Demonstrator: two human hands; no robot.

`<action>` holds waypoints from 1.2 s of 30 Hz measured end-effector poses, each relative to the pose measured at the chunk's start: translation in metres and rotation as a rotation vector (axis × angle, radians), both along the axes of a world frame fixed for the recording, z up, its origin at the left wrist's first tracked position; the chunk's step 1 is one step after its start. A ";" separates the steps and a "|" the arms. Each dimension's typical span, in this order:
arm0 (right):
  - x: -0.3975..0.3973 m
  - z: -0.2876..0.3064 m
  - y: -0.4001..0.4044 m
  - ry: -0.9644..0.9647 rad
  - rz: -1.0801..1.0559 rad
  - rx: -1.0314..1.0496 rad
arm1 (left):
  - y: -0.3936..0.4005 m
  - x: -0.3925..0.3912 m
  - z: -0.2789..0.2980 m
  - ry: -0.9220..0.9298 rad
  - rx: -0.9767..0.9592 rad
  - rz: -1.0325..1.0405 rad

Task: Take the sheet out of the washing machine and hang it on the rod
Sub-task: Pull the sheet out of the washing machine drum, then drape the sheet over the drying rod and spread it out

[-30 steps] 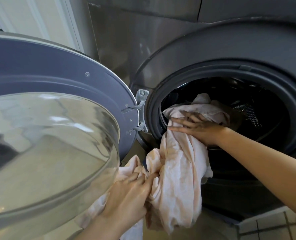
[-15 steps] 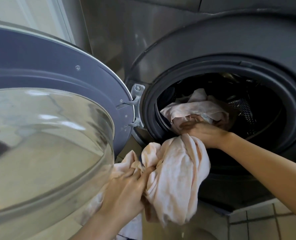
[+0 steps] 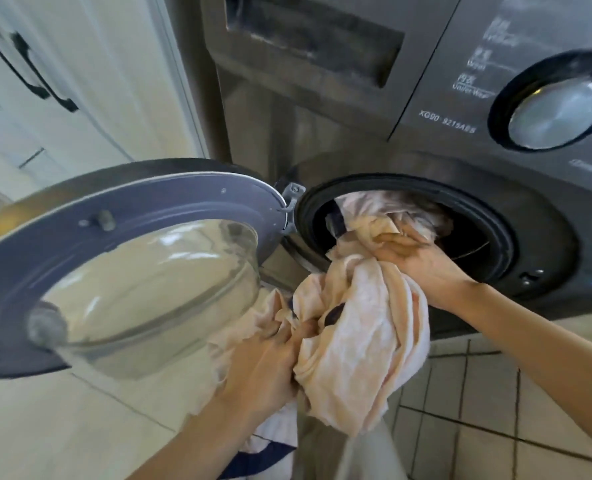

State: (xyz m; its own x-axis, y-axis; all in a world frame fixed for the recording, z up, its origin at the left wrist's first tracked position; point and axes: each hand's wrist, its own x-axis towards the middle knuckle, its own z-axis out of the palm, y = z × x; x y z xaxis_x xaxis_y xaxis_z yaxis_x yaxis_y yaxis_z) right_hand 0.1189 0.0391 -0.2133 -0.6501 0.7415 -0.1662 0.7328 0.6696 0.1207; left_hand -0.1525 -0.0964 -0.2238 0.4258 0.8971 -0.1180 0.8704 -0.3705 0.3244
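A pale peach sheet (image 3: 363,344) spills out of the round mouth of the grey washing machine (image 3: 322,140), with more of it still bunched inside the drum (image 3: 471,237). My right hand (image 3: 422,261) grips a fold of the sheet at the drum's lower rim. Lower down, in front of the machine, my left hand (image 3: 266,362) grips another bunch of the same sheet, which hangs in a thick wad between the two hands. No rod is in view.
The machine's door (image 3: 121,271), with its glass bowl, stands swung open to the left, close to my left arm. White cabinet doors with black handles (image 3: 28,64) fill the upper left. A round control dial (image 3: 557,105) sits at the upper right. The floor is pale tile (image 3: 495,410).
The view has pulled back and up, so the control panel and cabinets now show. More sheet has come out of the drum, and both hands have kept hold of it.
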 end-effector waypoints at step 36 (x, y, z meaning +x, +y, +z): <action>-0.138 0.344 -0.098 0.362 -0.492 -0.242 | 0.025 -0.177 0.380 0.203 0.004 0.165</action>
State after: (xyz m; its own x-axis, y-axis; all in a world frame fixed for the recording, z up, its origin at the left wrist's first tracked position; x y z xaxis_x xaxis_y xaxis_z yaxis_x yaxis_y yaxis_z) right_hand -0.0192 -0.0590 0.1305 -0.2903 0.9359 -0.1995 0.9265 0.2228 -0.3032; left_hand -0.3296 -0.0718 0.1562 0.2421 0.9529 -0.1826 0.9661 -0.2193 0.1362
